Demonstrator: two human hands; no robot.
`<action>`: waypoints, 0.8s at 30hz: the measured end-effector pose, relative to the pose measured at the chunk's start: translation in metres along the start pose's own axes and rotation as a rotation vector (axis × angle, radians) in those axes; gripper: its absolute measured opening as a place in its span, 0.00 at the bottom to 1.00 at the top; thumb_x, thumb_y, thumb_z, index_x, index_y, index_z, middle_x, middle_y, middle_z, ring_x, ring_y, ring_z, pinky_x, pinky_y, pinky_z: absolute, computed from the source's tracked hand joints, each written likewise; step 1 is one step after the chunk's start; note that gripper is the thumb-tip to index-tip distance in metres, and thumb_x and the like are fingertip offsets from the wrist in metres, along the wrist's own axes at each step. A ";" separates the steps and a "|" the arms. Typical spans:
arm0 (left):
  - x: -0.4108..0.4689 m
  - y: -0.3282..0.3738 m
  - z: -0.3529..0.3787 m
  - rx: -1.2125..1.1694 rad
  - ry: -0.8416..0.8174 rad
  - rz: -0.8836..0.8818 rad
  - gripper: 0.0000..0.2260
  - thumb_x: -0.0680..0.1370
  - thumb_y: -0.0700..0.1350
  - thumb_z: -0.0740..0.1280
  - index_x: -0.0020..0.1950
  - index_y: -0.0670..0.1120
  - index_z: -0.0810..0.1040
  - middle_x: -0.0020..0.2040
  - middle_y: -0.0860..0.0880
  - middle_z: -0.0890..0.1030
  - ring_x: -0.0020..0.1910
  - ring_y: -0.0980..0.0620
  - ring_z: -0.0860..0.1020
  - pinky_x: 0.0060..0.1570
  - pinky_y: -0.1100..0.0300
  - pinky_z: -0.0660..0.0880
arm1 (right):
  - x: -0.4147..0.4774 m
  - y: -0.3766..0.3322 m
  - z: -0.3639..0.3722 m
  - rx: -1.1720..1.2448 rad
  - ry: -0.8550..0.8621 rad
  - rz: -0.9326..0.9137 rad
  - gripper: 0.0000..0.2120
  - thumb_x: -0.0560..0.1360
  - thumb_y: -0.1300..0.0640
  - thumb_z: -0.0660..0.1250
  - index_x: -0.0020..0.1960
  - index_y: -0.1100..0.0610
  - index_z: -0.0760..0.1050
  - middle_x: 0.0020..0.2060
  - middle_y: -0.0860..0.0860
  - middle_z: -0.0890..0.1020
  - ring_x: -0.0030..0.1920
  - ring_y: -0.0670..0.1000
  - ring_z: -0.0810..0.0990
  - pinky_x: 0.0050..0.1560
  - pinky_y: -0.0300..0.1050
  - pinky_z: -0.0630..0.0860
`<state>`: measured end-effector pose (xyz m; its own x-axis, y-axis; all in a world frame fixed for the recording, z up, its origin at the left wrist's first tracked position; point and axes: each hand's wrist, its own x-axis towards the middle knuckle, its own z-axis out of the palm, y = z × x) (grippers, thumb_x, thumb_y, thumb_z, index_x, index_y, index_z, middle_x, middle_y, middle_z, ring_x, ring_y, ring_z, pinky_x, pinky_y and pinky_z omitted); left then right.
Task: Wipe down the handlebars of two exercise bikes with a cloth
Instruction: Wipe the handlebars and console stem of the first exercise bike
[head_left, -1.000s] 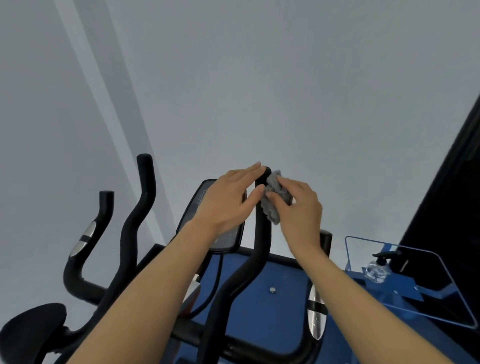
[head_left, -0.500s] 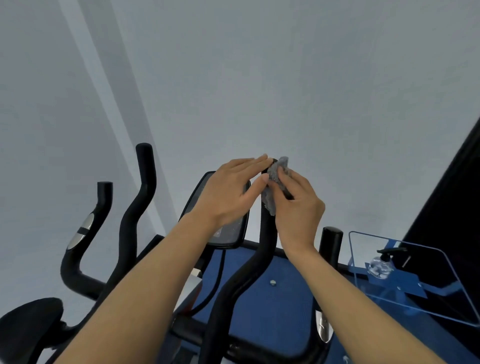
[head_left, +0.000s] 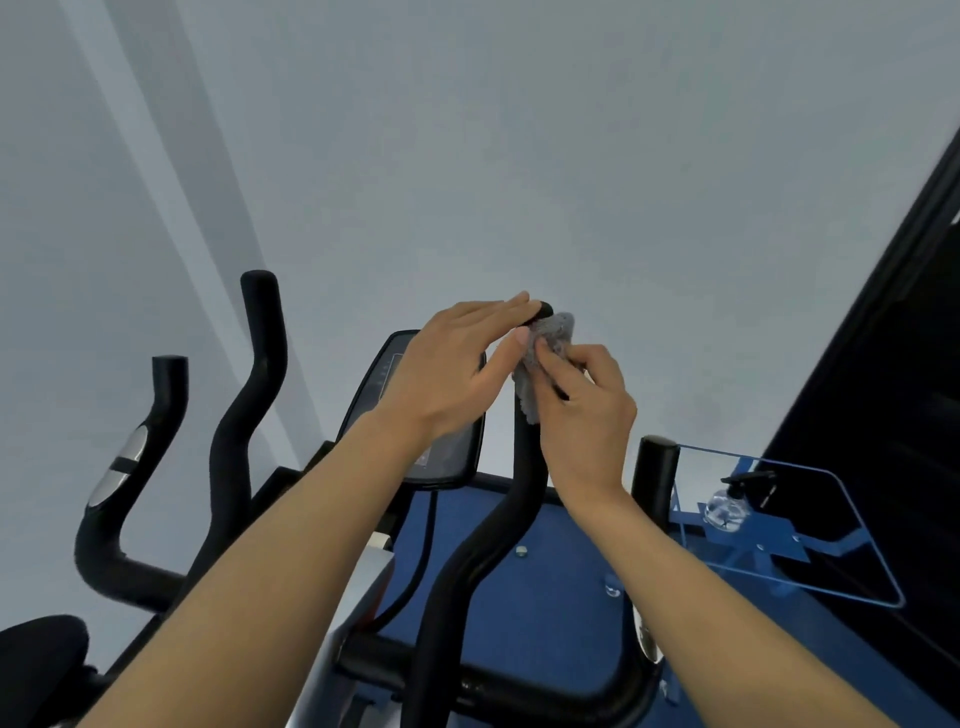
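At centre frame, a grey cloth (head_left: 551, 338) is bunched against the top of a black bar (head_left: 483, 561), the tall curved handlebar of the near bike. The right hand (head_left: 587, 421) pinches it, with fingers and thumb curled round the fabric and pressing it to the bar's right side just below the tip. A loose corner hangs down along the bar. The left hand (head_left: 457, 374) lies on the bar's left side with its fingers straight and close together, reaching over the rounded tip. Its thumb stretches out to touch the cloth's edge, and it grips nothing. Both forearms are bare and come up from the near edge.

Behind the left hand stands a dark, tilted console (head_left: 371, 387), partly hidden by the wrist. A black cable (head_left: 426, 545) drops from it. Right of the bar, a shorter black grip (head_left: 655, 483) stands upright. Beyond the bars lies a blue panel (head_left: 545, 623) with a few bolts.

Far left, a second bike shows two black handlebars, well apart from the hands. One is a tall wavy tube (head_left: 249, 395); the other is a shorter tube (head_left: 161, 410) with a silver patch. A black seat (head_left: 41, 660) sits in the near left corner.

To the right, a clear shelf (head_left: 753, 458) carries a clear pump bottle (head_left: 727, 506) with a black head. A dark surface (head_left: 883, 415) rises along the right edge, and a pale wall (head_left: 519, 156) fills the rest.
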<state>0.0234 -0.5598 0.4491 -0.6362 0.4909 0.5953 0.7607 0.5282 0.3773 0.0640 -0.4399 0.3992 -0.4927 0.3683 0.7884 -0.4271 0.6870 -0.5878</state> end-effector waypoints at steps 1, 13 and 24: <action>0.000 0.000 0.000 0.000 0.001 -0.004 0.17 0.80 0.51 0.53 0.67 0.52 0.71 0.67 0.54 0.72 0.66 0.57 0.68 0.66 0.58 0.62 | -0.005 0.003 0.000 -0.024 -0.012 -0.011 0.09 0.72 0.66 0.69 0.51 0.60 0.81 0.38 0.49 0.76 0.40 0.50 0.74 0.40 0.29 0.66; 0.027 -0.001 -0.001 -0.213 0.058 -0.161 0.04 0.74 0.46 0.69 0.48 0.50 0.81 0.54 0.56 0.80 0.59 0.56 0.73 0.57 0.67 0.64 | -0.023 0.004 -0.033 -0.059 -0.127 -0.061 0.12 0.71 0.64 0.70 0.54 0.58 0.80 0.49 0.47 0.78 0.52 0.45 0.72 0.53 0.27 0.68; 0.027 -0.009 0.007 -0.318 0.091 -0.144 0.05 0.74 0.46 0.69 0.48 0.50 0.81 0.48 0.60 0.79 0.53 0.61 0.75 0.55 0.73 0.66 | -0.027 0.003 -0.019 -0.338 -0.359 -0.313 0.15 0.64 0.74 0.73 0.50 0.66 0.80 0.45 0.57 0.83 0.50 0.54 0.73 0.48 0.45 0.77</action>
<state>-0.0014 -0.5468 0.4570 -0.7365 0.3560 0.5751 0.6753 0.3382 0.6555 0.0904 -0.4356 0.3797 -0.6333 -0.0799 0.7698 -0.3574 0.9124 -0.1993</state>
